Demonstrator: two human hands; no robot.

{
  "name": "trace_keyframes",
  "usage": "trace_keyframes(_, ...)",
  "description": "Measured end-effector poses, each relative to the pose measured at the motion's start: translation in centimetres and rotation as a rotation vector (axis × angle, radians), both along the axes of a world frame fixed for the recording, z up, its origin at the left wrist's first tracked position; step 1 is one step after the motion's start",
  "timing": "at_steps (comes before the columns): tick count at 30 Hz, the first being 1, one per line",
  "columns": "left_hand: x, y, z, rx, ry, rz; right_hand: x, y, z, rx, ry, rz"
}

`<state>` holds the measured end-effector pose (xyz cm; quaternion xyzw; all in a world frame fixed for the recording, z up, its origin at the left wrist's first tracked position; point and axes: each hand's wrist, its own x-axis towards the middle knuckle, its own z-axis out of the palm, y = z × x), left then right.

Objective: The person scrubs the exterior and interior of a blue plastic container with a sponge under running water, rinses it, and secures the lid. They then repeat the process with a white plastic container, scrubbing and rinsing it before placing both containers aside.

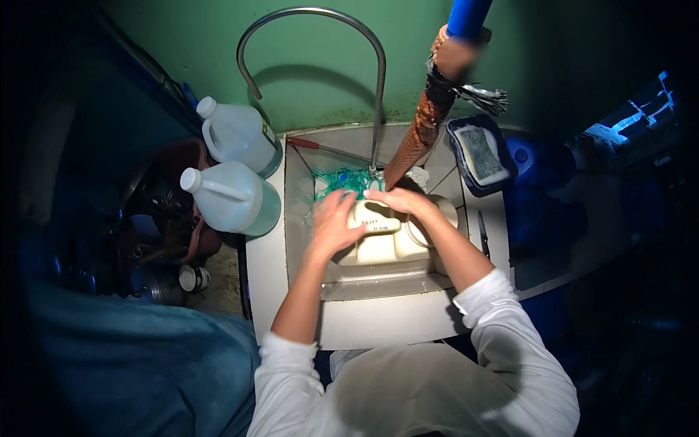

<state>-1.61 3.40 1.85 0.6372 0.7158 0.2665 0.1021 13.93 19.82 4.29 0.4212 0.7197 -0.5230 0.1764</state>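
Note:
A cream plastic container (377,240) with printed writing lies in the white-tiled sink (387,288). My left hand (334,221) is at its left upper side, fingers apart and blurred. Over its far edge reaches my right hand (401,200), close to the left fingertips. Whether either hand presses on the container is not clear. Behind the hands is a tangle of green mesh or strands (338,180), partly covered by my fingers. Any small thing under the right fingers is hidden.
Two translucent jugs (235,199) stand on the left rim. A curved metal faucet (380,82) rises behind the sink. A wrapped pole (420,125) slants into it. On the right rim are a dark tub with a sponge (483,153) and a knife (483,235).

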Motion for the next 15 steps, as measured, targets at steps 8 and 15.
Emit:
trace_keyframes(8,-5.2,-5.8,-5.5,-0.111,-0.602,-0.011,-9.0,-10.3,-1.3,0.258,0.526,-0.006)
trace_keyframes(15,-0.1,-1.7,-0.1,0.038,0.050,0.002,4.3,-9.8,3.6,0.769,0.117,0.284)
